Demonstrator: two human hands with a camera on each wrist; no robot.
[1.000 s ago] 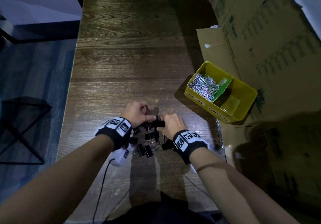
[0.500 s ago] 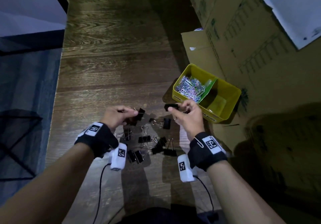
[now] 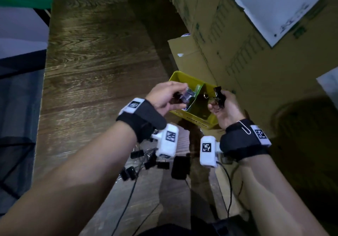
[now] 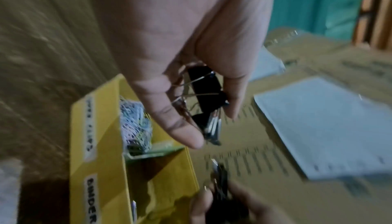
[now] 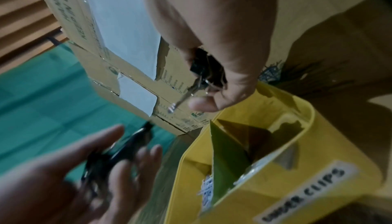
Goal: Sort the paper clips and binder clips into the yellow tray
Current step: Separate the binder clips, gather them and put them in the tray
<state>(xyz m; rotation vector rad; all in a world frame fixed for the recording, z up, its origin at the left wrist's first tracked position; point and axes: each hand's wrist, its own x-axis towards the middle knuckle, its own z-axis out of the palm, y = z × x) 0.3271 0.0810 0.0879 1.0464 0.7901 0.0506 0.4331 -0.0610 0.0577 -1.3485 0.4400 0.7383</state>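
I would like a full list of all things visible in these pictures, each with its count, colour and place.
yellow tray: one, yellow, on the table's right side, beside the boxes, two labelled compartments
green divider: one, green, across the tray's middle
paper clips: a heap, pale mixed colours, left compartment
loose binder clips: several, black, on the table under the left wrist
wooden table: one, dark brown
cardboard boxes: count unclear, tan, right of the table, white labels
wristbands: two, black, with white camera units
left hand: holds black binder clips over the tray
right hand: holds black binder clips over the right compartment
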